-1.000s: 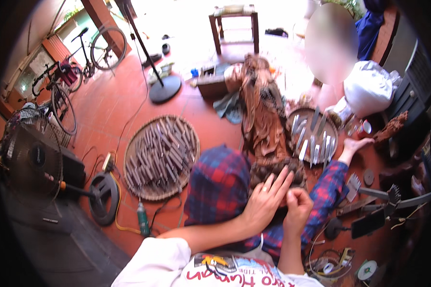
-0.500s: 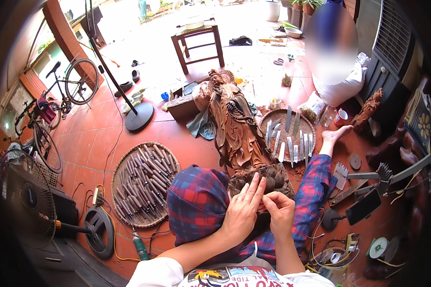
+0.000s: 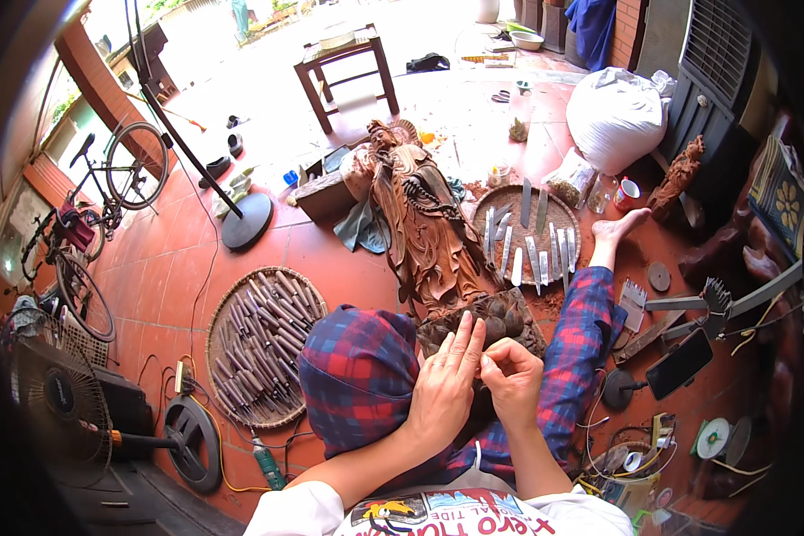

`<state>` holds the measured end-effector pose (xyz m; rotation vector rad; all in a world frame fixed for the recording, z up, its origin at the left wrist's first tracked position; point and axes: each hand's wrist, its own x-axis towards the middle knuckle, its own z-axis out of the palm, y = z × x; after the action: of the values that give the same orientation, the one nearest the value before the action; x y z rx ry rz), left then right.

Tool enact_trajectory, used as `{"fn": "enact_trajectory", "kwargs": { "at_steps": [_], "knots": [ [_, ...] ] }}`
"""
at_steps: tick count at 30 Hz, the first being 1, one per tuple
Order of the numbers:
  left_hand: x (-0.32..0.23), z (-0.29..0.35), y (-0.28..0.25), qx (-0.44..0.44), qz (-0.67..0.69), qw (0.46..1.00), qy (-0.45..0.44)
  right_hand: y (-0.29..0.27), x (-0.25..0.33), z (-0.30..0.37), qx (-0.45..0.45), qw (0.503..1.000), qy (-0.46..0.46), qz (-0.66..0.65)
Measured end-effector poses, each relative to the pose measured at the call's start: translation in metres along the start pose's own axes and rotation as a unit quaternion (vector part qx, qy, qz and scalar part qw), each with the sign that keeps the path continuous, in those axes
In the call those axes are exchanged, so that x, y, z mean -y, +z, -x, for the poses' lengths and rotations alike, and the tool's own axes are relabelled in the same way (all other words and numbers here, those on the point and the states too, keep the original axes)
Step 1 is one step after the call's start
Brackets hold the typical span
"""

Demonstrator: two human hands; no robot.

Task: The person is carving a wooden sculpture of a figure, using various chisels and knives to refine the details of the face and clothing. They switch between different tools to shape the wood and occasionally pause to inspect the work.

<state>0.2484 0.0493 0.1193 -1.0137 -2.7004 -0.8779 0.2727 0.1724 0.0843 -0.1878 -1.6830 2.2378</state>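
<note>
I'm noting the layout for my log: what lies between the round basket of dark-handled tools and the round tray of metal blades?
The carved wooden statue lies between the basket and tray, with red tiled floor beside it, in the head view.

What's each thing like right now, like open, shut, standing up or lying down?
Left hand: open, fingers straight.
Right hand: thumb and forefinger pinched; anything between them, can't tell.
Statue: lying face up.
Handled tools: heaped.
Blades: laid out flat.
Stool: standing.
Sack: bulging.
Phone: screen dark.
Fan: spinning or not, can't tell.
</note>
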Motion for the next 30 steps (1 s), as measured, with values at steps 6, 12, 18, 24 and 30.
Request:
{"fn": "enact_trajectory", "kwargs": {
  "at_steps": [6,12,18,24,30],
  "knots": [
    [-0.001,-0.003,0.001,-0.005,0.112,0.994,-0.004,0.006,0.001,0.000,-0.047,0.998,-0.045,-0.024],
    [-0.001,-0.003,-0.009,0.101,0.441,0.886,-0.101,0.006,0.023,0.000,-0.009,0.993,0.042,-0.112],
    [0.003,-0.006,-0.004,0.124,0.514,0.843,-0.098,0.007,0.025,0.001,-0.017,0.986,0.094,-0.133],
    [-0.009,-0.007,-0.012,0.089,0.393,0.903,-0.148,0.011,0.021,-0.002,-0.027,0.990,0.084,-0.112],
    [-0.004,-0.002,0.006,-0.042,0.133,0.989,-0.043,0.006,0.010,-0.001,-0.039,0.980,0.104,-0.164]
  ]
}}
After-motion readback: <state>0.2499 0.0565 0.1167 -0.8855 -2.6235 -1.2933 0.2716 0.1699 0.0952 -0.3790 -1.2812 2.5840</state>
